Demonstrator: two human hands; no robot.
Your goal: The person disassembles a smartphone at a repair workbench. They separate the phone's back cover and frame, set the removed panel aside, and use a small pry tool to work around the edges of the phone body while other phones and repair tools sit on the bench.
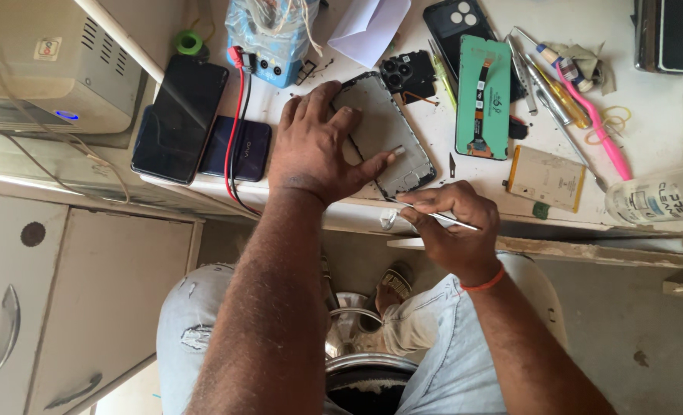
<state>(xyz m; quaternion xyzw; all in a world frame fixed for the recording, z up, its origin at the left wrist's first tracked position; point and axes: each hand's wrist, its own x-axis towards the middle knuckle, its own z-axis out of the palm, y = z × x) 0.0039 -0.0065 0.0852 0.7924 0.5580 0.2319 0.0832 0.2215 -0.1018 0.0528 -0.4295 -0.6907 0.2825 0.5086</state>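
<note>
One phone frame [391,138] under left hand [318,146]

Mid-frame, the left hand [314,146] presses a phone frame [383,134] flat (bench edge); the right hand [453,219] grips tweezers [441,218].

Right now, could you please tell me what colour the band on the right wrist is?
The band is orange-red, seen in the head view.

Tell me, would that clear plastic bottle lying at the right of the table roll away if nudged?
Probably: the clear bottle lies on its side near the table's front edge, so a push across it could roll it off. It looks nearly empty, so likely light.
</note>
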